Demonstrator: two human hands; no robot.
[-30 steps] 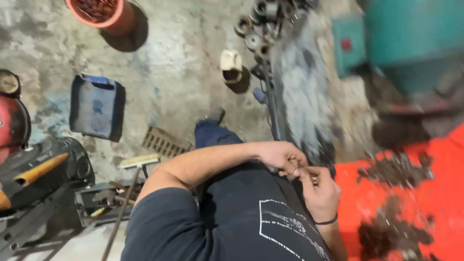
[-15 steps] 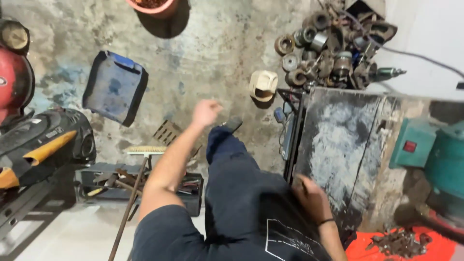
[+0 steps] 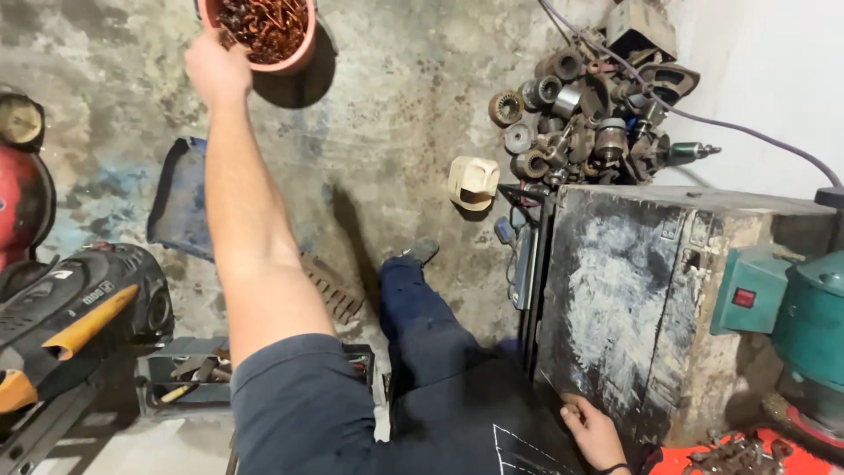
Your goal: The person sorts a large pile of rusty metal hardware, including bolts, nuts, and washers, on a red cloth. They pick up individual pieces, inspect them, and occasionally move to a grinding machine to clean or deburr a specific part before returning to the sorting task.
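Observation:
My left arm reaches far out to the upper left, and my left hand point(image 3: 214, 67) sits at the rim of a pink bucket point(image 3: 294, 62) filled with reddish copper wire scraps point(image 3: 264, 25). Its fingers point away from me, so I cannot see whether they hold anything. My right hand point(image 3: 592, 431) rests low at the right, fingers spread against the lower edge of a dark, scuffed metal cabinet point(image 3: 615, 290), holding nothing. I am in a dark shirt and blue trousers, with one leg and shoe point(image 3: 422, 251) stretched out over the concrete floor.
A heap of old motor parts point(image 3: 580, 114) lies behind the cabinet beside a beige cap-like object point(image 3: 472, 180). A green machine point(image 3: 809, 308) stands at right above a red tray point(image 3: 677, 459). At left are a blue tray point(image 3: 180, 198), a toolbox point(image 3: 185, 374) and a black-and-orange machine point(image 3: 70, 308).
My hands were together at my lap; the left arm then swung out left and up to the pink bucket. The right hand dropped to the cabinet's edge, and my view shifted left.

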